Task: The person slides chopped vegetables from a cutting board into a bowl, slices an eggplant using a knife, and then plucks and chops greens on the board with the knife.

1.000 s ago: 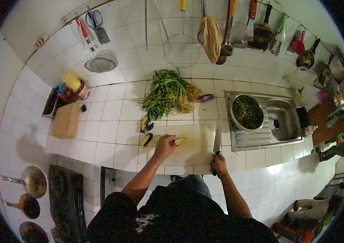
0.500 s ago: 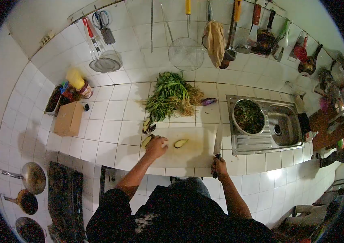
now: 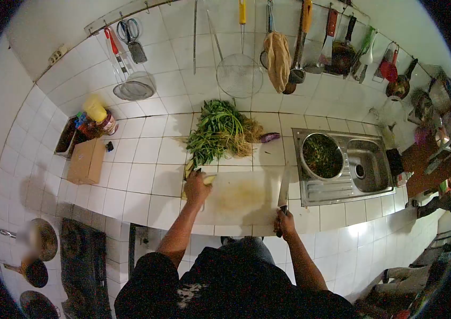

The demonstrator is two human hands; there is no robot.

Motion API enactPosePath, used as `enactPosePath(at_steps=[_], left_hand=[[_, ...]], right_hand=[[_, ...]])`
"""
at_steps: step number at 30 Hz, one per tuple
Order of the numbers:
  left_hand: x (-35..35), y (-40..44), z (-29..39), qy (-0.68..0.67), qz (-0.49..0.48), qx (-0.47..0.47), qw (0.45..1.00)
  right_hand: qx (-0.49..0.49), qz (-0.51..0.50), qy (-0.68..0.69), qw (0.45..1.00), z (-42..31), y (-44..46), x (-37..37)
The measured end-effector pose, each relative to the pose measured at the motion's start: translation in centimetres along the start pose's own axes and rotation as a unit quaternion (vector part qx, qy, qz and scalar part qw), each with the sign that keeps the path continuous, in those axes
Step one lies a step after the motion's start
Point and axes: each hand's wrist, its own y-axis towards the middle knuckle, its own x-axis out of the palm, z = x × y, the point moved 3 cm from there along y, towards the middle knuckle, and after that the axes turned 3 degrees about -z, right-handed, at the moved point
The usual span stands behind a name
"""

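My left hand (image 3: pixel 197 190) is at the left end of the white cutting board (image 3: pixel 239 204), closed around a pale piece of eggplant (image 3: pixel 209 179) that sticks out past the fingers. More cut eggplant pieces (image 3: pixel 189 168) lie just beyond it, partly hidden by the hand. My right hand (image 3: pixel 286 223) grips the dark handle of a large kitchen knife (image 3: pixel 284 186) at the board's right edge, blade pointing away from me. Behind the board lies a bundle of leafy greens with roots (image 3: pixel 217 133), and beside its roots a purple eggplant piece (image 3: pixel 269 137).
To the right, a bowl of chopped greens (image 3: pixel 321 156) sits on the drainboard of a steel sink (image 3: pixel 366 165). A cardboard box (image 3: pixel 86 161) stands at the left. Strainers (image 3: pixel 240 74) and other utensils hang on the back wall. A dark stove (image 3: pixel 84 266) is at lower left.
The eggplant piece from the middle of the board is now in my left hand, which has moved slightly left and away from me. My right hand still holds the knife in nearly the same place.
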Motion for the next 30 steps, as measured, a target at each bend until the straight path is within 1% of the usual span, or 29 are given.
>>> enactPosePath(at_steps=[1,2,4,5,6,7,9,10,11,12,13,15,17,19,20,21,22,24,26,28,30], left_hand=[[-0.7,0.1,-0.4,0.002,0.057,0.015,0.998],[-0.5,0.1,-0.3,0.002,0.055,0.015,0.998],[-0.5,-0.2,2.2,-0.060,0.022,0.066,0.996],[1.7,-0.7,2.7,-0.161,-0.037,0.045,0.985],[4.3,-1.5,3.2,-0.260,-0.095,0.023,0.960],[5.1,-2.2,4.6,-0.261,-0.097,0.023,0.960],[5.8,-3.4,7.5,-0.174,-0.109,0.116,0.972],[5.7,-3.8,7.8,-0.179,-0.110,0.114,0.971],[5.3,-3.9,8.0,-0.142,-0.066,0.120,0.980],[5.1,-4.0,8.1,-0.105,-0.023,0.126,0.986],[5.2,-4.0,7.8,-0.109,-0.025,0.123,0.986],[5.3,-4.1,6.9,-0.142,-0.092,0.058,0.984],[4.5,-4.3,7.1,-0.132,-0.084,0.051,0.986],[5.1,-4.5,6.9,-0.166,-0.147,0.031,0.975],[5.3,-4.7,6.9,-0.166,-0.149,0.033,0.974],[5.3,-4.9,7.0,-0.198,-0.141,0.015,0.970],[5.5,-5.0,7.1,-0.231,-0.132,-0.004,0.964],[6.0,-5.1,7.3,-0.211,-0.121,-0.005,0.970],[6.2,-5.3,7.4,-0.191,-0.106,-0.010,0.976],[6.0,-5.2,7.3,-0.192,-0.088,-0.021,0.977],[6.5,-5.0,6.9,-0.200,-0.086,-0.031,0.976]], right_hand=[[-0.013,-0.006,-0.016,1.000,0.0,0.1,-0.2],[-0.026,-0.013,-0.032,0.999,0.0,0.2,-0.3],[-0.016,-0.001,-0.032,0.999,-0.2,0.4,0.0],[-0.007,0.012,-0.031,0.999,-0.2,0.4,0.1],[-0.005,0.012,-0.031,0.999,-0.3,0.3,0.2],[-0.001,0.003,-0.029,1.000,-0.3,0.1,0.2],[0.004,-0.003,-0.029,1.000,-0.2,0.0,0.1],[-0.003,-0.002,-0.045,0.999,-0.1,0.0,0.1],[-0.010,-0.001,-0.061,0.998,0.1,0.0,0.2],[0.015,0.008,-0.046,0.999,-0.7,-1.1,1.3],[0.018,0.011,-0.050,0.999,-0.6,-1.5,1.6],[-0.008,0.024,-0.103,0.994,-0.3,-2.5,2.0],[0.006,0.018,-0.122,0.992,0.0,-3.2,2.5],[0.028,0.024,-0.199,0.979,-0.1,-4.1,3.7],[0.029,0.014,-0.214,0.976,-0.2,-4.8,4.3],[0.029,0.017,-0.212,0.977,0.9,-4.3,4.0],[-0.026,0.006,-0.272,0.962,2.4,-3.3,3.6],[-0.136,-0.016,-0.366,0.921,3.8,-3.1,3.8],[-0.145,-0.020,-0.399,0.905,4.8,-3.4,4.2],[-0.100,-0.014,-0.419,0.902,3.5,-4.7,5.7],[-0.169,-0.042,-0.453,0.874,3.4,-5.4,6.3]])
